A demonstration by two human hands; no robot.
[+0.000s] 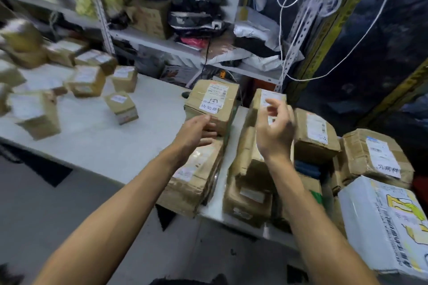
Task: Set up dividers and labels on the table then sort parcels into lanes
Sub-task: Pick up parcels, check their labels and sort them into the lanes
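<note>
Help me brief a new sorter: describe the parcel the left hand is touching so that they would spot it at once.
Start at the white table and go to its right end, where brown boxes stand in rows. The parcel tops the leftmost stack, at the left hand, whose fingers rest on its near side. Unlike its neighbours, it carries a white sticker with large handwritten characters below its printed shipping label.

Brown taped parcels stacked in rows at table end (white labels up), others scattered left

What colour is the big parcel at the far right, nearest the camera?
The big parcel is white with yellow markings and dark print, seen in the head view.
</note>
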